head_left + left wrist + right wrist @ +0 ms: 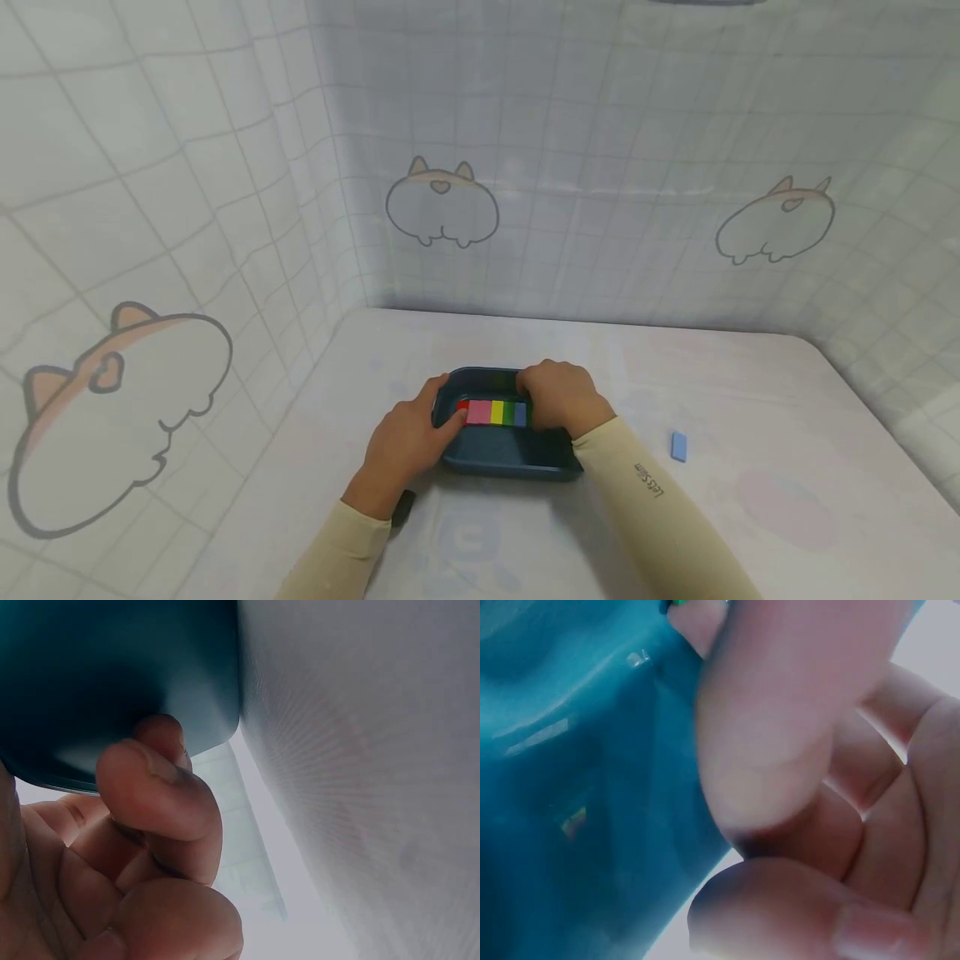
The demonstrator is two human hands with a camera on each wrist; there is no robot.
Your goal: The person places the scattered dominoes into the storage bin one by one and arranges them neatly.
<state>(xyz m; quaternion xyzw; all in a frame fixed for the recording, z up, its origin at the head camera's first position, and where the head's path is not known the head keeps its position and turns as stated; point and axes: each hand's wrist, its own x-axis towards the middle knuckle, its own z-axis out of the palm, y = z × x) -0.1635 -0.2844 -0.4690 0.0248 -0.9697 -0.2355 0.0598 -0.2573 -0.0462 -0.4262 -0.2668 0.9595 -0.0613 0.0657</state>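
Note:
A dark teal tray (510, 472) lies on the table with a row of coloured blocks (497, 412) inside it: red, pink, yellow, green and blue from left to right. My left hand (408, 437) grips the tray's left wall, thumb over the rim beside the red block. In the left wrist view its curled fingers (161, 799) press against the tray's outer side. Over the tray's right part is my right hand (558, 393), fingers bent down at the blue end of the row. I cannot tell whether those fingers (769, 750) pinch a block; their tips are mostly hidden.
To the right of the tray, a single light blue block (678, 446) lies on the white table (637, 367). A small dark object (403, 508) shows partly from under the left wrist. White gridded cloth (585, 167) with cartoon animals rises behind the table and at its sides.

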